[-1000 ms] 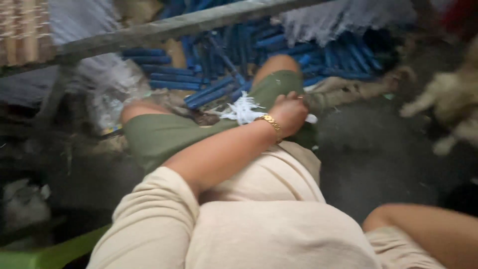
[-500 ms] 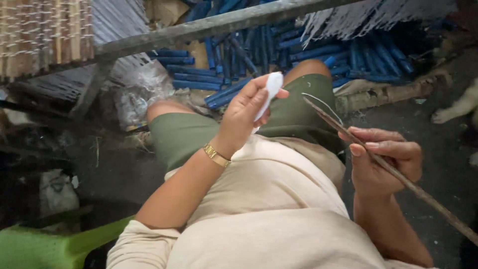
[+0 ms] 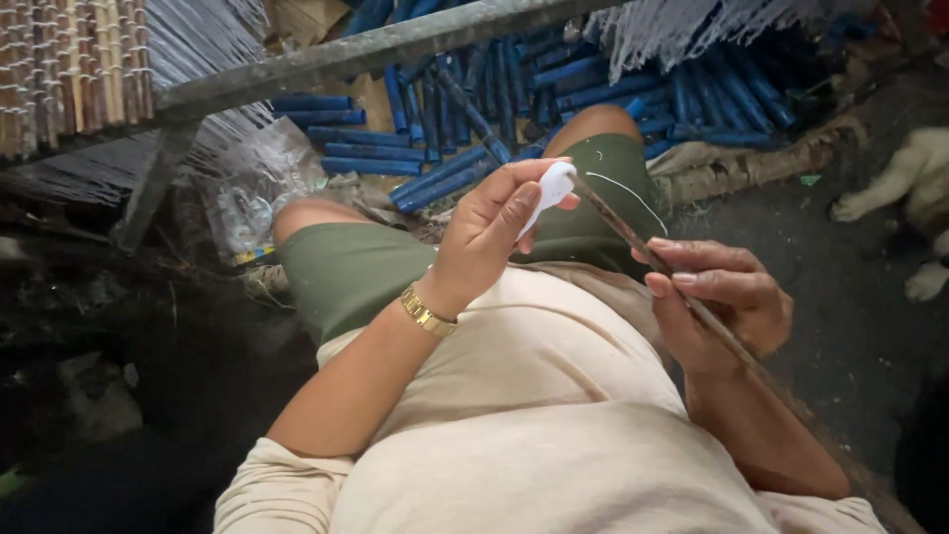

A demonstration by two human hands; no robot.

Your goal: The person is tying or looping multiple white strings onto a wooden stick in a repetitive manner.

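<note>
Dark dirt floor [image 3: 791, 257] w/ a heap of blue rods [image 3: 474, 109] far centre, grey beam [image 3: 346, 49] across the top & a pale animal [image 3: 914, 188] at right. Thin brown stick [image 3: 643, 247] runs from near right up to centre over the lap, its far tip touching a small white wad [image 3: 556, 186]. Left hand [image 3: 489, 232] grip pinched on the wad; right hand [image 3: 722, 302] grip clenched around the stick.

The left hand [image 3: 489, 232] is raised above the lap, palm toward the body, thumb and fingers pinched together. The right hand [image 3: 717, 302] sits lower beside it, fingers curled closed, forearm bent inward.
</note>
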